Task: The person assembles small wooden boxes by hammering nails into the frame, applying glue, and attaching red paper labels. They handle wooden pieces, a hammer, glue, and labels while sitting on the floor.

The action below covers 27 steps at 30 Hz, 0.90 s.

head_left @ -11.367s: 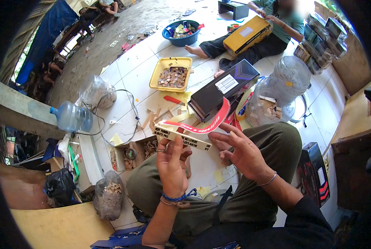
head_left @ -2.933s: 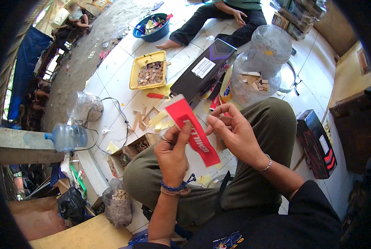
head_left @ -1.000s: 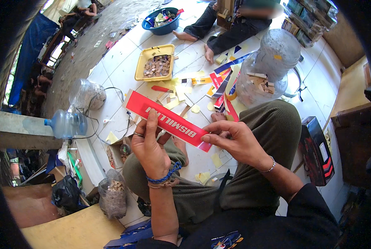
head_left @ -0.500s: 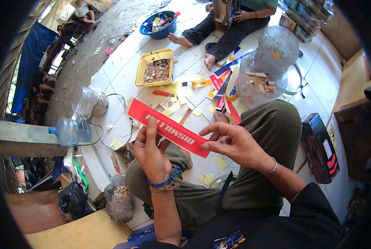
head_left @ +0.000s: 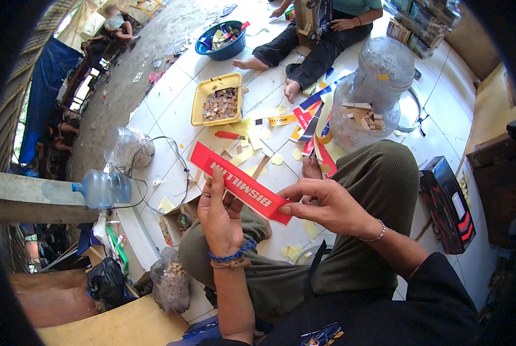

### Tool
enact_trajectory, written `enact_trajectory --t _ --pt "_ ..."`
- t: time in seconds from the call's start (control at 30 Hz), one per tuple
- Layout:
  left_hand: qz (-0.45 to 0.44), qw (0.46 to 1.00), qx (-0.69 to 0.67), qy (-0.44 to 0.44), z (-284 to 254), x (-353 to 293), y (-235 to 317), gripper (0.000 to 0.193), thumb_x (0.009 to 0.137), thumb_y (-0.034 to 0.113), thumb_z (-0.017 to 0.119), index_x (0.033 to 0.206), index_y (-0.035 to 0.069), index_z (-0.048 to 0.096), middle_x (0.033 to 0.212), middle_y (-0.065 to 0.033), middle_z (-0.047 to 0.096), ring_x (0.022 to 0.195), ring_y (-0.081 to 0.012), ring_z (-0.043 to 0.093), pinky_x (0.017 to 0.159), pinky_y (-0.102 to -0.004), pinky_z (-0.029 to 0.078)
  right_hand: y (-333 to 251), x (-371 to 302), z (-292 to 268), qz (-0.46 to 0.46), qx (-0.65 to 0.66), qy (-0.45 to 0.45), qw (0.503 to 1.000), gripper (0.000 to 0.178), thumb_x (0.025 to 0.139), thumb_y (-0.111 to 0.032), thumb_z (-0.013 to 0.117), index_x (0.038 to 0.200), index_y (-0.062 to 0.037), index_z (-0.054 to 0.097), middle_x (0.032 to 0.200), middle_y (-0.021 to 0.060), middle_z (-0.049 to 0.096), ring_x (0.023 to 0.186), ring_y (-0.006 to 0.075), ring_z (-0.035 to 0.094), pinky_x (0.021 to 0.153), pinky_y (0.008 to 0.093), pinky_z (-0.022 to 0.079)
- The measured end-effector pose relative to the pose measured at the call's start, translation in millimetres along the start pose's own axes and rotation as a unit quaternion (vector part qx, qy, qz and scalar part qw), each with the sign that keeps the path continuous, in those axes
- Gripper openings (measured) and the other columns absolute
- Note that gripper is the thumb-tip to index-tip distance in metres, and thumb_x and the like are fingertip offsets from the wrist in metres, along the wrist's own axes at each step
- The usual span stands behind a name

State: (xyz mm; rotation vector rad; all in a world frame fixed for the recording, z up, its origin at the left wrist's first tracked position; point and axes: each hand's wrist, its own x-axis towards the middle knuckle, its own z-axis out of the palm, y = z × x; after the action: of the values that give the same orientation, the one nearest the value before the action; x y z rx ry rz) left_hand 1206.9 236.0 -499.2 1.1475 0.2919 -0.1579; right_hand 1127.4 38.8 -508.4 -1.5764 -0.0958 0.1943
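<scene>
Over my lap I hold a red sticker strip (head_left: pixel 238 183) with pale lettering, tilted so its left end is higher. My left hand (head_left: pixel 218 219) grips it from below near the middle, thumb on the printed face and fingers behind. At the lower right end, the thumb and forefinger of my right hand (head_left: pixel 327 203) pinch the strip's edge. Beyond the strip, a red-handled cutter (head_left: pixel 228 135) lies on the tiles among pale yellow paper scraps (head_left: pixel 244 155). More printed strips (head_left: pixel 310 118) in red, blue and yellow lie loosely piled farther back.
A yellow tub (head_left: pixel 238 79) holds small wooden pieces; a blue basin (head_left: pixel 226 53) stands behind it. Cut plastic jugs (head_left: pixel 350 124) are at the right, a black box (head_left: pixel 442 205) beyond my knee. Across from me, a seated person (head_left: pixel 344 29) holds a wooden model vehicle (head_left: pixel 307 26).
The strip has tilted more steeply and its upper end has shifted right. My right thumb and forefinger have closed onto its lower end. The view has shifted slightly.
</scene>
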Motion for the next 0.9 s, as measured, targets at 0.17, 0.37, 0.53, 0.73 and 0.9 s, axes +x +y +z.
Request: enact_trajectory --t 0.17,0.37,0.53,0.73,0.9 --pt "-0.013 0.997 0.035 -0.066 5.6 -9.0 -3.2 0.016 0.093 0.021 0.069 0.104 0.010 0.065 0.091 0.0009 0.070 0.079 -0.0086 0.067 0.069 -0.0246 0.057 3.6 2.1 3.2 -0.008 0.047 0.039 0.998 0.028 0.093 -0.020 0.069 0.117 -0.0050 0.068 0.092 -0.0009 0.068 0.075 0.0030 0.052 0.063 0.0203 0.040" --pt "0.016 0.994 0.055 -0.095 8.9 -14.9 -4.9 0.020 0.089 0.007 0.072 0.106 0.002 0.066 0.094 -0.0056 0.071 0.082 -0.0090 0.066 0.073 -0.0245 0.053 4.5 2.8 1.1 0.025 0.019 0.012 0.999 0.029 0.092 -0.021 0.070 0.117 -0.0052 0.068 0.092 0.0001 0.068 0.075 0.0012 0.055 0.063 0.0190 0.043" --pt "0.059 0.987 0.108 -0.106 6.2 -15.4 -3.9 0.021 0.086 0.006 0.075 0.104 0.001 0.068 0.093 -0.0053 0.071 0.080 -0.0068 0.064 0.073 -0.0222 0.050 -1.3 6.1 0.9 0.065 0.036 -0.011 0.997 0.037 0.092 -0.024 0.070 0.122 -0.0044 0.062 0.091 0.0009 0.068 0.079 0.0035 0.057 0.066 0.0204 0.043" --pt "0.067 0.978 0.144 -0.133 5.9 -20.4 -3.3 0.026 0.085 0.005 0.076 0.109 -0.002 0.068 0.091 -0.0040 0.071 0.078 -0.0052 0.063 0.071 -0.0205 0.050 -4.9 6.5 -2.3 0.160 0.088 0.023 0.983 0.037 0.098 -0.030 0.061 0.121 -0.0014 0.055 0.100 0.0098 0.071 0.098 0.0139 0.066 0.083 0.0259 0.048" --pt "0.053 0.971 0.165 -0.165 7.1 -24.4 -0.4 0.027 0.086 0.004 0.074 0.111 -0.004 0.067 0.092 -0.0047 0.071 0.079 -0.0049 0.063 0.071 -0.0199 0.051 3.5 12.9 -0.2 0.081 0.092 0.095 0.988 0.034 0.101 -0.032 0.056 0.115 -0.0013 0.058 0.105 0.0075 0.069 0.104 0.0116 0.062 0.088 0.0267 0.046"
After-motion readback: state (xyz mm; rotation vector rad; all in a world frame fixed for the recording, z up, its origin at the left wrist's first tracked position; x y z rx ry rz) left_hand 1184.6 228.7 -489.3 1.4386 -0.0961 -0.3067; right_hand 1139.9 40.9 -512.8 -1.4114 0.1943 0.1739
